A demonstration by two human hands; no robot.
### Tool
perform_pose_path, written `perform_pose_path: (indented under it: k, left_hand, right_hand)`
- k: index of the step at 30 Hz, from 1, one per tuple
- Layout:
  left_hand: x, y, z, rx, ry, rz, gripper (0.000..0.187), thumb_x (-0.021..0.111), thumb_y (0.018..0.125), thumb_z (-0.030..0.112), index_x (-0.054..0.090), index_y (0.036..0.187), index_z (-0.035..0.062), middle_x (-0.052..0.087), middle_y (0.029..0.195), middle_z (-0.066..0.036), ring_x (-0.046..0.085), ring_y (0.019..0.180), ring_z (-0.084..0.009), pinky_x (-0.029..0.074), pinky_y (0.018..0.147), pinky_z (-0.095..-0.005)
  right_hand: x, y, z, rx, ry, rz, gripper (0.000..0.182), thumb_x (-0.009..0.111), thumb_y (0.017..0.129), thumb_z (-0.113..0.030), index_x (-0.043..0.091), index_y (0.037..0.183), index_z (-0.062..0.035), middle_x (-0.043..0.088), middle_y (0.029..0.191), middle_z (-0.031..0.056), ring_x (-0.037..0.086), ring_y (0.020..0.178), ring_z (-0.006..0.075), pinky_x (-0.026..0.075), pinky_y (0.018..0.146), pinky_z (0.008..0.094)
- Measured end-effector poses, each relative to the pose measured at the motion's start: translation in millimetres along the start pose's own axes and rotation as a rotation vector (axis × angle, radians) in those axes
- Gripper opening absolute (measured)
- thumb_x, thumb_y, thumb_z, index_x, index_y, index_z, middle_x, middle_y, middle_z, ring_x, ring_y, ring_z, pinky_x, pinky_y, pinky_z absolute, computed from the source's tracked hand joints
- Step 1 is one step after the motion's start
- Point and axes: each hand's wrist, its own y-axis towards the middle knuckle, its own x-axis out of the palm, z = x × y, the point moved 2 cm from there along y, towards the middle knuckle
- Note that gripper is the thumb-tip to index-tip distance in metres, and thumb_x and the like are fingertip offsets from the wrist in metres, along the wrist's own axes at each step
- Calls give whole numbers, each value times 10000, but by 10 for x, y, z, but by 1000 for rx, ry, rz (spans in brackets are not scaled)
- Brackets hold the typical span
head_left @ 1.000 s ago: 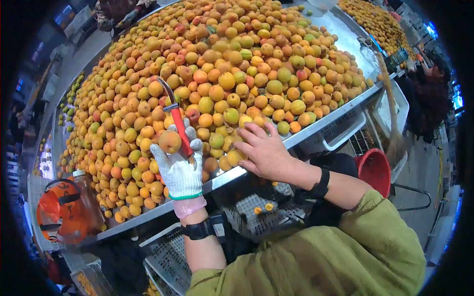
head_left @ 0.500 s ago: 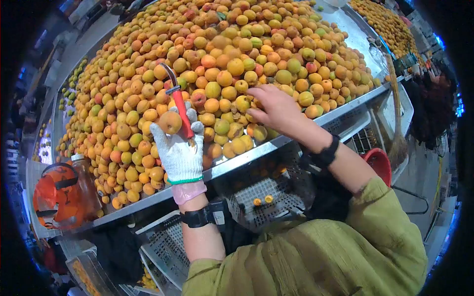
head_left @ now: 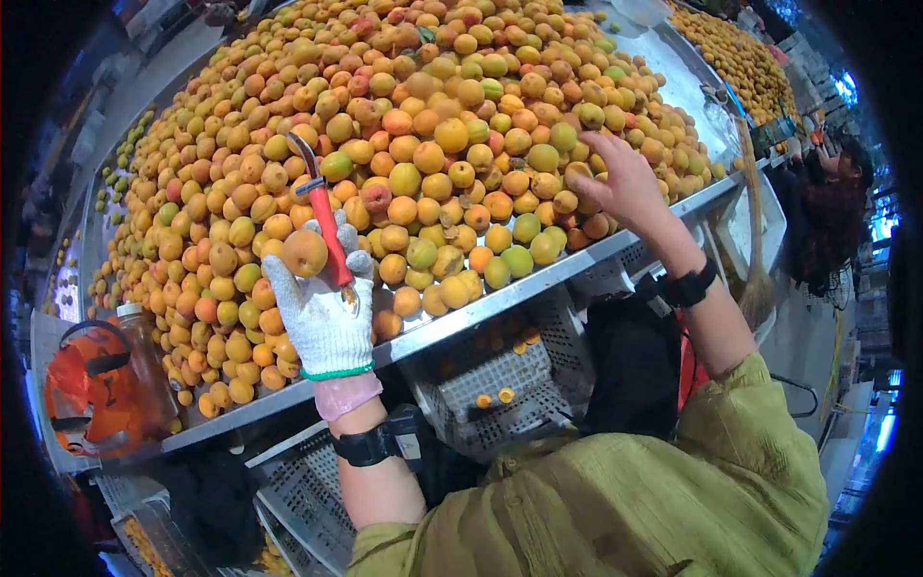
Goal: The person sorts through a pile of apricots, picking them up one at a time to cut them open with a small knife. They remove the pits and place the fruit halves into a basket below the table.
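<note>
Metal-rimmed, a wide bench (head_left: 663, 60) fills most of the view, standing in a dim work hall whose far edges are blurred. Across it spreads a great heap of fruit (head_left: 428, 154), yellow and orange with some green and reddish ones, reaching almost to the near rim. Below that rim sits a grey crate (head_left: 495, 380) with holes in its walls. At the heap's near left corner lies an orange bag (head_left: 91, 385), with a clear jar (head_left: 144, 361) just beside it.

Both hands are above the near side of the heap. To the right, the bare right hand (head_left: 625, 188) is palm down, its thumb and fingers spread apart over the fruit; whether the tips touch any piece cannot be told. Well apart from it, the left hand (head_left: 330, 317), in a white knitted glove, is turned palm up and closed around two things at once. One is a knife (head_left: 327, 231) with a red handle: the handle lies along the inner side of the curled fingers, and its curved blade points away, past the fingertips. The other is a single orange fruit (head_left: 306, 253), held between the gloved thumb and the red handle. Smallest are two cut pieces (head_left: 484, 400) in the crate.
</note>
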Motion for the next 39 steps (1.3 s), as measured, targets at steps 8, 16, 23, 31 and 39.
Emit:
perform_pose_path:
  k: [8,16,23,31,39]
  left_hand:
    - [-38,47,-17,-22,-14,-22,587,604,890,444,479,1248,-5,524,1228,-219,578,1031,-304,509,754,-381]
    - [27,14,-85,-31,2,-23,577,600,893,451,493,1236,0,532,1236,-188,577,1014,-290,520,779,-381]
    - [6,10,-589,-193,153,-72,607,568,908,444,449,1282,-19,513,1228,-202,555,1075,-315,522,834,-383]
    - [-92,56,-879,-285,330,-68,479,536,954,365,466,1289,30,547,1214,-118,583,1078,-253,515,856,-341]
    - [34,11,-1022,-283,584,-211,568,598,912,398,455,1271,-18,543,1182,-129,564,1083,-211,482,911,-321]
  right_hand:
    - [328,253,-271,-188,-86,-306,316,730,722,-283,629,965,-108,549,1114,97,499,1088,293,382,932,433]
    - [-57,-72,279,81,-118,37,351,687,736,-242,643,1067,-136,578,1129,108,534,1074,292,376,959,426]
    - [192,-31,-1001,310,1381,-341,331,555,949,-288,641,1082,3,655,999,63,595,952,145,456,874,276]
    - [317,21,-916,317,1338,-337,411,465,995,-336,552,1220,-2,613,1133,73,581,1050,168,453,939,314]
    - [423,9,-1043,547,1766,-401,421,475,982,-383,585,1125,-2,633,1115,84,593,1044,152,456,920,304]
